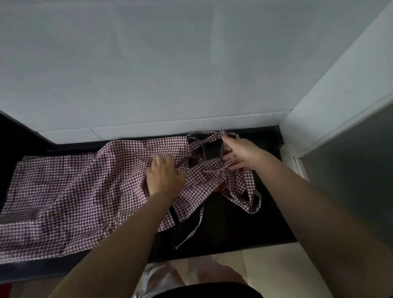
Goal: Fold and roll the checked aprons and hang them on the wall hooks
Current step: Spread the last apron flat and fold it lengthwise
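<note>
Checked apron (62,200), spread out flat on the dark desk (231,234). Soft, thin cloth with tiny purple and white squares. Probably very light, and floppy too, so no shape kept by itself. Wrinkly in places, with a few long creases near the middle. Not slippery by the look of it, and nothing to break.

Long thin straps (242,192) at the right end of the apron, made of the same checked cloth. All loose and loopy, a bit tangled. One strap end hanging down toward the near edge of the desk.

Left hand (162,176) on top of the apron, near its right end, fingers curled into the cloth and bunching it a little. Right hand (240,154) just to the right of that, pinching a strap loop between finger and thumb and lifting it off the desk.

Best places to hold, at a guess: the corners and the edges for folding, not the middle. Straps likely to flop about and get caught, so better tucked in first. Rolling probably easy once flat, but easy to come undone too, since the cloth is so soft.

Desk top: smooth, hard, almost black. Behind the apron, a plain pale wall (184,56), flat and bare here. No hooks to be seen.
</note>
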A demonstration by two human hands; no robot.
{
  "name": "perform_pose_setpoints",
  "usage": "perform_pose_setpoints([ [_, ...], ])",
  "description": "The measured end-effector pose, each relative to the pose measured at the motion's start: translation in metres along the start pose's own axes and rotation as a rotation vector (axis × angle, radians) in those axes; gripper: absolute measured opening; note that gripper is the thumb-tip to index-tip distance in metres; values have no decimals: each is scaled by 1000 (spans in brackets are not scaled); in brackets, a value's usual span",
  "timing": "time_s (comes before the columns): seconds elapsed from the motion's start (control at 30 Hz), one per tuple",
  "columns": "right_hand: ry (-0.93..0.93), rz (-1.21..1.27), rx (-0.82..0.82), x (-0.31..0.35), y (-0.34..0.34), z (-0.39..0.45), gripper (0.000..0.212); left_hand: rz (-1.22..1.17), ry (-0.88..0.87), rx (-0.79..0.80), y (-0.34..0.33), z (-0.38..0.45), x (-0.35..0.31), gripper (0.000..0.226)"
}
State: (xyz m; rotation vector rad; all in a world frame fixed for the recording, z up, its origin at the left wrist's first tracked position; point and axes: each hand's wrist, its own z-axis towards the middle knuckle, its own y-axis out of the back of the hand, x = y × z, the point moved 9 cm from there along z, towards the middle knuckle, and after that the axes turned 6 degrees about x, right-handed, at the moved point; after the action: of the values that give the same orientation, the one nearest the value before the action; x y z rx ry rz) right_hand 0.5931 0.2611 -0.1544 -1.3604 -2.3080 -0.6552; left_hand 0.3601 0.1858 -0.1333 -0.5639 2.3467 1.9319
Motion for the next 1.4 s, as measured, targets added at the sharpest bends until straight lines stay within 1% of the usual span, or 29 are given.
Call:
perform_pose_setpoints([
  [0.03,63,-76,-54,5,-2,1,52,-39,-90,-31,0,-8,-17,39],
  [0.07,123,-177,-127,9,-1,1,45,-71,-176,-13,-4,-16,-33,41],
  [0.13,182,-313,-230,9,0,-5,34,-27,-292,142,-26,-31,-60,50],
  [0.17,185,-348,-261,6,2,-8,34,41,-330,204,-38,-37,-69,52],
  [0.2,174,-376,-292,1,5,-8,39,91,-350,227,-46,-41,-74,50],
  [0.27,78,-418,-348,-18,16,-12,63,102,-354,209,-54,-44,-81,37],
  [0.33,-53,-428,-331,-39,24,-18,101,56,-340,173,-53,-42,-80,26],
  [0.37,-97,-404,-290,-51,26,-21,118,5,-334,157,-50,-40,-80,22],
  [0.4,-104,-379,-228,-58,23,-22,128,-62,-320,144,-45,-36,-77,20],
  [0.43,-113,-357,-156,-64,17,-24,131,-133,-297,140,-39,-32,-73,18],
  [0.5,-133,-360,-61,-74,10,-29,119,-238,-257,163,-29,-25,-68,14],
  [0.53,-146,-368,-42,-78,7,-30,106,-275,-237,185,-24,-22,-66,13],
  [0.6,-160,-357,-23,-83,5,-28,64,-308,-214,215,-10,-16,-63,12],
  [0.63,-164,-364,-14,-82,6,-28,47,-303,-201,216,-2,-13,-60,11],
  [0.67,-170,-378,-25,-80,12,-32,38,-281,-187,220,5,-9,-57,10],
  [0.7,-163,-395,-77,-73,22,-37,36,-241,-172,240,11,-6,-54,10],
  [0.73,-130,-421,-192,-62,40,-43,37,-186,-165,275,15,-3,-52,12],
  [0.77,-77,-456,-383,-49,63,-50,43,-136,-168,315,17,-1,-51,14],
  [0.83,46,-498,-771,-19,99,-84,41,-99,-179,359,21,2,-51,13],
  [0.87,132,-511,-869,-6,104,-97,37,-100,-183,363,22,3,-51,12],
  [0.9,238,-512,-880,6,102,-102,32,-112,-187,359,24,3,-52,11],
  [0.93,338,-515,-816,16,92,-103,26,-138,-192,353,25,3,-54,11],
  [1.03,540,-579,-455,29,28,-94,13,-241,-199,319,28,3,-57,13],
  [1.1,604,-633,-263,25,-17,-88,22,-265,-224,323,30,1,-61,12],
  [1.13,598,-683,-218,21,-33,-84,27,-272,-243,333,29,0,-63,10],
  [1.2,510,-862,-235,9,-42,-74,25,-299,-256,335,32,-3,-59,11],
  [1.27,351,-1046,-329,-3,-28,-67,23,-344,-221,301,37,-2,-47,20],
  [1.33,217,-1136,-451,-11,-3,-70,22,-366,-185,276,41,-1,-37,26],
  [1.4,100,-1174,-556,-12,28,-78,22,-370,-170,264,43,-1,-33,25],
])
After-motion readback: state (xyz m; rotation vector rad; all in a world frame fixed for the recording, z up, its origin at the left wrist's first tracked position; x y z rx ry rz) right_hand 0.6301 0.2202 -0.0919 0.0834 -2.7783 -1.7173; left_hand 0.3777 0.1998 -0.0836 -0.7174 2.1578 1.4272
